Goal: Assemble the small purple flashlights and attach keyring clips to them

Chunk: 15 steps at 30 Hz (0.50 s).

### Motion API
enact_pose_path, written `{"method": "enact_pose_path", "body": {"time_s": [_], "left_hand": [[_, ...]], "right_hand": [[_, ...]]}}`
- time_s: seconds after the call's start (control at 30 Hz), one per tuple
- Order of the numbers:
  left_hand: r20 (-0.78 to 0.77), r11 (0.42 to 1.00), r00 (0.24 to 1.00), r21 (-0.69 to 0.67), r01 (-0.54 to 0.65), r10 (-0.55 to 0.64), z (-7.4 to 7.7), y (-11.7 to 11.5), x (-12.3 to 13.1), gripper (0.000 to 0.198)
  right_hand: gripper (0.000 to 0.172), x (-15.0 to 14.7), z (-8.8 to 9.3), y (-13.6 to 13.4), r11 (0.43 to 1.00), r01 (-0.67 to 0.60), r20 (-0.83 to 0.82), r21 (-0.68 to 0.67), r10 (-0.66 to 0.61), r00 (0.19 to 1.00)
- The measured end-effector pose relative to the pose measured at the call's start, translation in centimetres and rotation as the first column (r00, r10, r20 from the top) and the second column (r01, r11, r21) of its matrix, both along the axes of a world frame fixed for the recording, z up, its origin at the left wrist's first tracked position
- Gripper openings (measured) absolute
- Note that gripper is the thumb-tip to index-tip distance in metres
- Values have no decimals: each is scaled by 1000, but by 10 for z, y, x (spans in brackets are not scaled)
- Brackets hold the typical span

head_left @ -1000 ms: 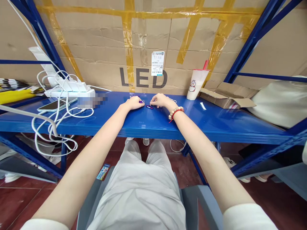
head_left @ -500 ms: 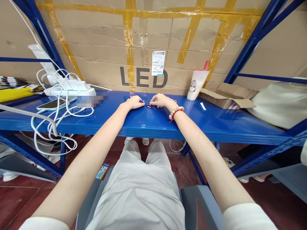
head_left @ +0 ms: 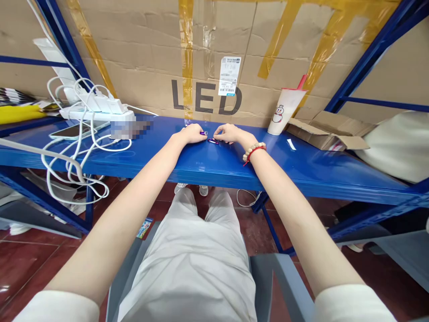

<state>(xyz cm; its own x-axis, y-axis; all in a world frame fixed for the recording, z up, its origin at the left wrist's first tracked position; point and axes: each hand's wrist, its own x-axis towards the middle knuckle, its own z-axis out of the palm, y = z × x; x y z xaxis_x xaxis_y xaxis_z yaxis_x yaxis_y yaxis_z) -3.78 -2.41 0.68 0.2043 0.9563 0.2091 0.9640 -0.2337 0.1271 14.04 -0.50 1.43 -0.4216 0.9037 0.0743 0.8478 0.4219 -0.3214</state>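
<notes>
My left hand is closed around a slim purple pen-like piece, whose pale end sticks out past the thumb. Just to the right, my right hand has its thumb and fingertips pinched together low over the table; whatever is between them is too small to make out. Between the two hands, a short purple piece with a light middle lies on the blue tabletop. A beaded bracelet and a red cord circle my right wrist.
White cables, a power strip and a phone crowd the left. On the right stand a drink cup with a red straw, a paper scrap and an open cardboard box. A large carton backs the table.
The view has tilted down and shifted slightly, so the scene sits differently in the frame. Both hands keep nearly the same place and grip over the table.
</notes>
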Motion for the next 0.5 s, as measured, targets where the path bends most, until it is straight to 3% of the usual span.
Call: {"method": "enact_pose_path", "body": {"time_s": [0.23,0.5], "left_hand": [[-21,1000,1000,-31,-7,7,3,-2,4,32],[42,998,999,-54,18,-15,4,-4,3,29]], "right_hand": [[46,-1,0,3,999,6,72,-42,-3,997],[48,-1,1,1,998,18,72,-52,-14,997]]}}
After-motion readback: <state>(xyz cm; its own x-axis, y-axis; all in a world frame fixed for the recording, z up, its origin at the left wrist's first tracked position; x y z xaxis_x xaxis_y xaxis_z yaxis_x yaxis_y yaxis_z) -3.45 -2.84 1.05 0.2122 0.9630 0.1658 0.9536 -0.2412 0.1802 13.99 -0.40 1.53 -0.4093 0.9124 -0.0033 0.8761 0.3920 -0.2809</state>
